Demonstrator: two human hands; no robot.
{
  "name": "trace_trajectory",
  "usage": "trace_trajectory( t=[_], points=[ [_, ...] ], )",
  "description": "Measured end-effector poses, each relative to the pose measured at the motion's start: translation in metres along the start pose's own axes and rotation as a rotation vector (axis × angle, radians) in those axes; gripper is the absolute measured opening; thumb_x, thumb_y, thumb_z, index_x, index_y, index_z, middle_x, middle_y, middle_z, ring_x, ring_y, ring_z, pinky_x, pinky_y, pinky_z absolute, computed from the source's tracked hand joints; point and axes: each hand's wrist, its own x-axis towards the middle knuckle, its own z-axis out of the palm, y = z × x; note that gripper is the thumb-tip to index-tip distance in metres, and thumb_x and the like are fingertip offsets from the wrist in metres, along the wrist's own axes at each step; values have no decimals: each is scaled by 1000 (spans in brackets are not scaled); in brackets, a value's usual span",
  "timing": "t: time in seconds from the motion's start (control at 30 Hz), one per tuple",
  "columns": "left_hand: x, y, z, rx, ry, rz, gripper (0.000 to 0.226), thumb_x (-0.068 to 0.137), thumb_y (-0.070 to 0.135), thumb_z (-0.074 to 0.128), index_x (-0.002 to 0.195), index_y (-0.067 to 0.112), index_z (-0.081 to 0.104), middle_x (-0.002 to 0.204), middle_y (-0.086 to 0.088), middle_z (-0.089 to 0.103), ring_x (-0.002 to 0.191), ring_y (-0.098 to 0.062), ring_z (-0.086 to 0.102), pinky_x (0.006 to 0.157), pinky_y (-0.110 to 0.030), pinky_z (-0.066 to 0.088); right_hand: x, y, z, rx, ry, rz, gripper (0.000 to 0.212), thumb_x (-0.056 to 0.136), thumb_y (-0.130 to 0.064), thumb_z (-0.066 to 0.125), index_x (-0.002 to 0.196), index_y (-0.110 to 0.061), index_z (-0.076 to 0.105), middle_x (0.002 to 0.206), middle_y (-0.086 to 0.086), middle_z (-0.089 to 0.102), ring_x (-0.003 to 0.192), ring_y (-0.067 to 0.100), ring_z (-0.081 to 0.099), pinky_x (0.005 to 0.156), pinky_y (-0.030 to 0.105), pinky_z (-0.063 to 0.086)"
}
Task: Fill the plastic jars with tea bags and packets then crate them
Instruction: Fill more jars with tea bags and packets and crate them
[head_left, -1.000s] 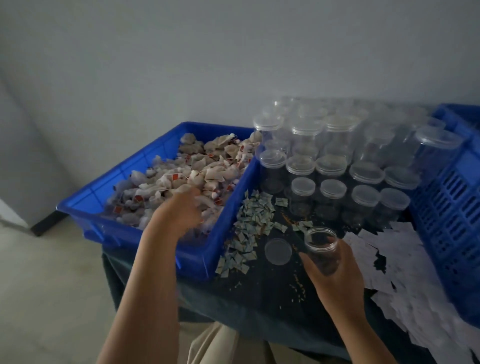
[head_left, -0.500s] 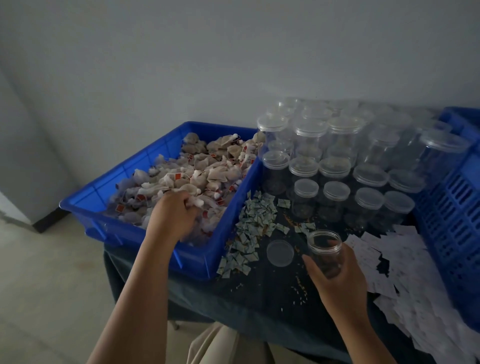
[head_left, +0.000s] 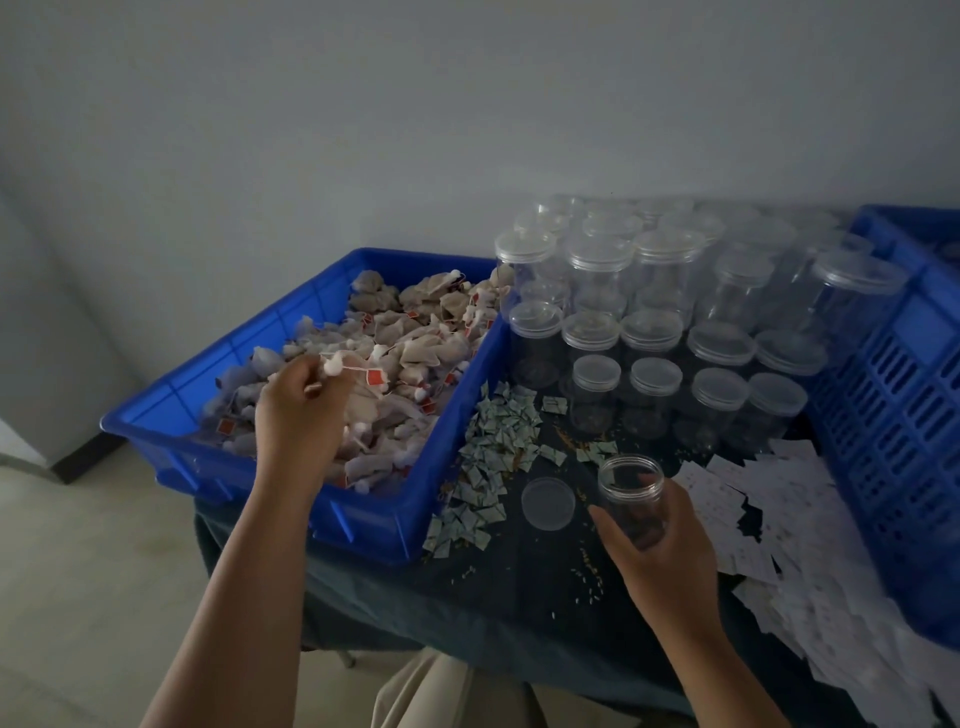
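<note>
Left hand (head_left: 298, 402) pinches tea bags (head_left: 358, 371) over the blue bin (head_left: 363, 514); right hand (head_left: 655, 540) grips the upright open jar (head_left: 631, 491), mouth upward, to the right.

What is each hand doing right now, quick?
Left hand: closed on tea bags, lifting them over the blue bin.
Right hand: closed around the open plastic jar.

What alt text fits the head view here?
A person's left hand lifts tea bags from a blue bin while the right hand holds an open plastic jar; its lid lies beside it, lidded jars behind.
</note>
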Motion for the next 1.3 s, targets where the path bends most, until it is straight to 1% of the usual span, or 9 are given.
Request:
trace_trajectory(
  t=[0.07,0.23,0.33,0.5,0.67,0.93,1.1,1.2,1.3],
  points=[
    [-4,19,2,-58,-76,-33,36,94,64,61,92,29,71,80,3,74,60,-9,63,60,-32,50,0,-1,0,13,-6,-9,46,76,-72,81,112,-56,56,101,-28,72,84,-1,73,65,19,57],
    [-12,62,38,-535,-402,-251,17,102,35,68,113,24,75,103,2,81,96,-16,78,81,-38,64,0,-3,-2,-3,-47,-30,47,76,-69,79,115,-56,57,106,-28,72,87,-1,73,69,11,55],
    [-29,77,67,-651,-545,-312,16,103,17,67,100,20,82,106,-6,81,100,-20,77,74,-31,63,0,-5,-2,-42,-94,-66,48,79,-63,80,120,-57,54,114,-31,68,95,-4,70,72,7,52],
    [-69,88,109,-669,-658,-291,15,103,26,65,108,23,78,111,-7,79,107,-26,76,86,-42,63,-2,4,2,-83,-149,-83,57,82,-65,81,128,-39,59,111,-24,70,99,2,71,78,25,61],
    [-95,92,130,-702,-827,-250,16,106,24,59,114,13,68,111,-15,76,109,-36,75,89,-50,63,-1,2,2,-70,-107,-93,50,84,-67,81,120,-41,59,106,-21,70,93,5,71,72,28,61],
    [-87,92,124,-391,-886,-52,13,109,31,55,111,26,67,104,9,77,101,-14,77,79,-33,65,1,4,0,-6,-30,-49,53,82,-59,84,124,-39,58,111,-22,70,98,6,72,74,21,60],
    [-90,90,119,158,-906,390,11,108,43,49,99,42,55,89,15,68,80,0,62,69,-30,52,1,0,-1,9,-33,-94,45,85,-55,81,119,-34,59,106,-20,69,89,8,71,66,18,55],
    [-98,89,124,149,-987,460,13,107,40,51,95,41,56,93,22,66,80,-2,62,64,-22,49,1,0,-1,-19,-43,-110,46,85,-57,80,117,-30,61,103,-19,67,85,9,69,62,20,54],
    [-98,90,126,0,-745,495,7,99,33,67,94,38,65,99,22,65,90,-1,62,73,-9,45,0,0,-2,8,-37,-112,50,85,-54,82,121,-26,63,103,-20,69,90,7,70,66,17,55]
  ],
)
